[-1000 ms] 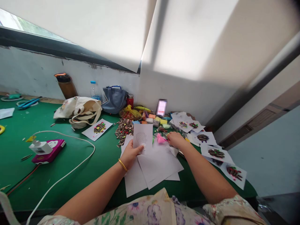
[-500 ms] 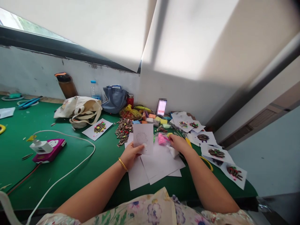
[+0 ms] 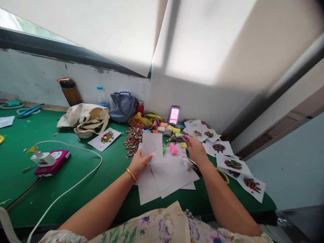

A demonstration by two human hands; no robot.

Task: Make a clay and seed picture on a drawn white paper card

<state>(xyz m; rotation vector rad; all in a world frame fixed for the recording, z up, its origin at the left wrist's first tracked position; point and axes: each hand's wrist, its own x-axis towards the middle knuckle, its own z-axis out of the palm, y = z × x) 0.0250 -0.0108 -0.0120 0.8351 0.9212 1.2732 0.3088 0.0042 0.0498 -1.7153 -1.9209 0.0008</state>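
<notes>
sheet: we hold a pencilled paper sheet (image 3: 151,145) at its near edge, long axis pointing away from us, closest to our left hand (image 3: 138,164)
left grip: closed on that edge (a gold bangle (image 3: 131,174) circles the wrist)
right grip: our right hand (image 3: 197,151) is raised and closed, pinching a thin pink strip (image 3: 185,139), just beside a pink clay lump (image 3: 173,149)

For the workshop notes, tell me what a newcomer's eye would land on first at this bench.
The green-topped table stands out first, crowded with paper and craft materials. Near its middle, the left hand holds a sheet of white paper bearing a faint round outline, while the right hand has a thin pink strip at its fingertips. Just beyond lies a heap of striped sunflower seeds, and to the right are paper pictures of dark seeds.
</notes>
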